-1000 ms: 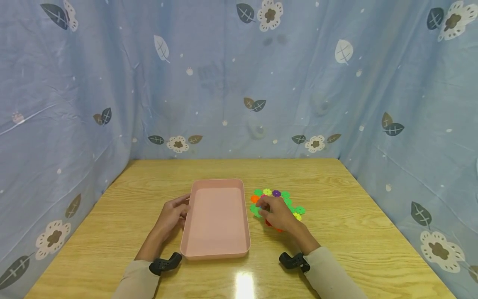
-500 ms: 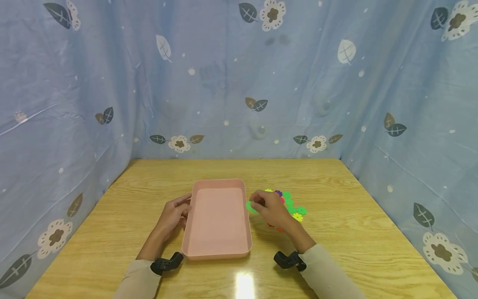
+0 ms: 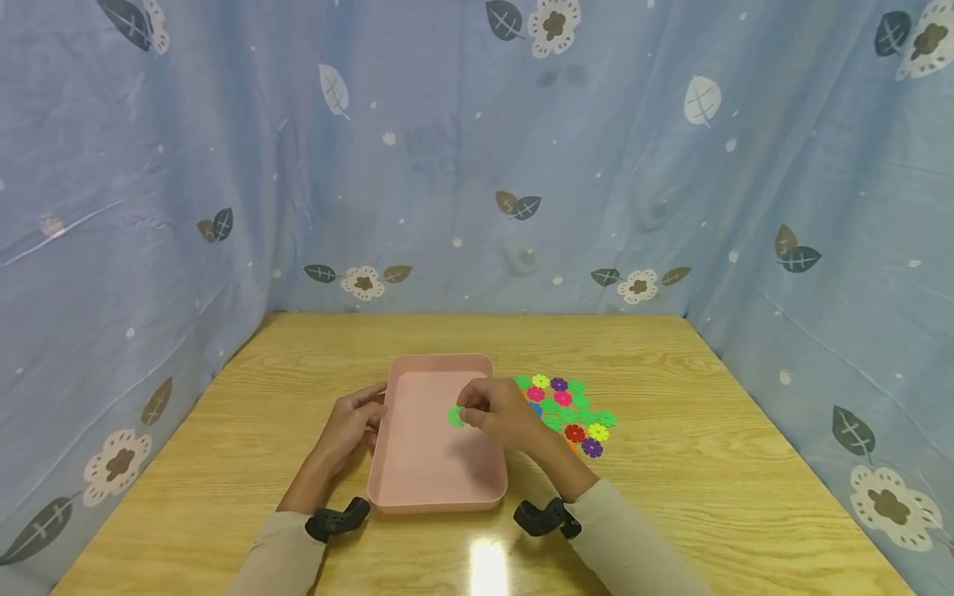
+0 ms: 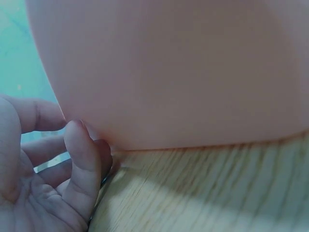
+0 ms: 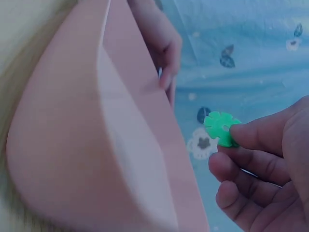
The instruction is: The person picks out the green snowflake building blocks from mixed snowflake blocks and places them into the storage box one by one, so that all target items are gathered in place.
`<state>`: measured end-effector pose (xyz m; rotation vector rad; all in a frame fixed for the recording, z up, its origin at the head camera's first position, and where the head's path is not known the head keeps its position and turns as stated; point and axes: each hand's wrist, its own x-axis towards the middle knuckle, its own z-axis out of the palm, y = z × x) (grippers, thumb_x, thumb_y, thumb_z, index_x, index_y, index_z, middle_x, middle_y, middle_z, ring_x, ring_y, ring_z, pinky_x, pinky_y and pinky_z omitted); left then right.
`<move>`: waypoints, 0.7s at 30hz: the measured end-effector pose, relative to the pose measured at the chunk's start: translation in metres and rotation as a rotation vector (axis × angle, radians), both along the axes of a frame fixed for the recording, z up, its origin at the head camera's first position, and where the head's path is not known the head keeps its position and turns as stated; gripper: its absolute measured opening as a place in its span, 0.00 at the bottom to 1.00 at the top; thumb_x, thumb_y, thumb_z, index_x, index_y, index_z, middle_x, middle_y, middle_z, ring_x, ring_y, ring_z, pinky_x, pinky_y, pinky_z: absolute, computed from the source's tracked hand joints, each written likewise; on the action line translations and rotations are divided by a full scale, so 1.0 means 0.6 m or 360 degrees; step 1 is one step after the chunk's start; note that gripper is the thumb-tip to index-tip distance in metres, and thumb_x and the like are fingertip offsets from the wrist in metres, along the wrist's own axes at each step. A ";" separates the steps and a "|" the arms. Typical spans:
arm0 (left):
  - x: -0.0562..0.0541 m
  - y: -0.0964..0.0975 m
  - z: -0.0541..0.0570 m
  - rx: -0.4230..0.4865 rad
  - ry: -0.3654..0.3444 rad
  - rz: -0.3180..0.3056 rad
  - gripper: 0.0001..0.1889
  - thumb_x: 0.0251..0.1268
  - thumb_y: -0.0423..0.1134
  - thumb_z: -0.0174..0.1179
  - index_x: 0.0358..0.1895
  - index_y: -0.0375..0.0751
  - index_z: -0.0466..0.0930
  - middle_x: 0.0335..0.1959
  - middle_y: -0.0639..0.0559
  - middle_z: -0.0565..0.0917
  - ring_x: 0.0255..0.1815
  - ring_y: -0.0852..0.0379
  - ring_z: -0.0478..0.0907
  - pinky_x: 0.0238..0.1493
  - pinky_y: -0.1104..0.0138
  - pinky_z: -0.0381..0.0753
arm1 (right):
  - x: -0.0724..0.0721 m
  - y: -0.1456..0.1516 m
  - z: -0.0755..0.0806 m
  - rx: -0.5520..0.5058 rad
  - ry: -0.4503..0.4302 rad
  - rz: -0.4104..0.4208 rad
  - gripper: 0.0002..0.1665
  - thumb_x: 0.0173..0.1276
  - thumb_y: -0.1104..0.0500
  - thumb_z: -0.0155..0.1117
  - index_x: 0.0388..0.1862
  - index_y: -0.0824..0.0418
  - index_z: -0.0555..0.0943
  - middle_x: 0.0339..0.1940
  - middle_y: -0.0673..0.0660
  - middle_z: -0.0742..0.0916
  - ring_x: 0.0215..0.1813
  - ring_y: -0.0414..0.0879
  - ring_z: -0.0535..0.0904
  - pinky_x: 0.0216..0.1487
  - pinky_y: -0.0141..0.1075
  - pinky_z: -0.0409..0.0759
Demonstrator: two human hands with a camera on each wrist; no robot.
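In the head view a pink rectangular tray [image 3: 437, 497] lies on the wooden table. Against its left wall rests my left hand [image 3: 350, 422]; the left wrist view has the thumb and fingertips touching the tray's pink wall [image 4: 183, 87] from outside. My right hand [image 3: 507, 414] is over the tray's right half and pinches a green flower-shaped plastic disc [image 3: 455, 416] between thumb and index finger. The right wrist view shows that notched disc [image 5: 221, 127] with a hole in its middle, apart from the tray.
Several flower-shaped discs in green, yellow, purple, pink, red and blue lie to the right of the tray, including a red disc [image 3: 575, 433] and a purple disc [image 3: 592, 448]. A blue patterned curtain [image 3: 477, 165] encloses the table [image 3: 671, 497].
My right hand has left the pile of discs, now with a green disc in its pinch, and has moved left over the tray. My left hand keeps its place at the tray.
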<state>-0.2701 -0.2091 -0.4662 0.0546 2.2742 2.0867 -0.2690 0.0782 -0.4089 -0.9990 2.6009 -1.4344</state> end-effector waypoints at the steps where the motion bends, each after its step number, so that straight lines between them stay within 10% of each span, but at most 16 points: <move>1: 0.000 0.001 -0.001 0.0002 -0.0003 -0.0007 0.28 0.74 0.32 0.51 0.76 0.35 0.65 0.62 0.30 0.77 0.28 0.58 0.78 0.24 0.69 0.81 | 0.002 -0.004 0.000 0.0011 -0.0003 0.0004 0.02 0.70 0.64 0.65 0.36 0.60 0.83 0.28 0.48 0.84 0.28 0.41 0.77 0.29 0.32 0.78; 21: -0.001 -0.001 0.003 -0.0037 0.0036 -0.0028 0.26 0.74 0.32 0.50 0.73 0.31 0.68 0.56 0.30 0.79 0.23 0.60 0.78 0.20 0.69 0.81 | 0.010 -0.119 -0.025 0.0193 -0.0136 0.0154 0.03 0.66 0.66 0.68 0.34 0.59 0.85 0.25 0.46 0.83 0.28 0.36 0.76 0.33 0.28 0.77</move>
